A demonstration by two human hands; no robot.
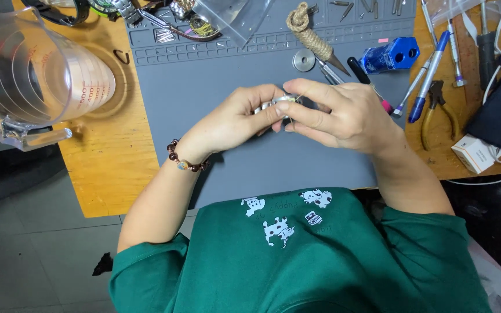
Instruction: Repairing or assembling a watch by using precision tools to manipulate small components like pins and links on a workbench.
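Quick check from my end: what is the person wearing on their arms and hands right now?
Both hands are bare, no gloves. The left hand has a bracelet of dark brown round beads at the wrist, with one paler, multicoloured bead. The right hand shows no ring, watch or band. Short sleeves of a dark green T-shirt with small white cartoon prints cover the upper arms; forearms are uncovered.

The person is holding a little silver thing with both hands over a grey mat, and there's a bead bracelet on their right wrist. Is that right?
Not quite. The head view shows the bead bracelet on the left wrist, not the right. The rest holds: the left hand and the right hand both hold the little silver thing over the grey mat.
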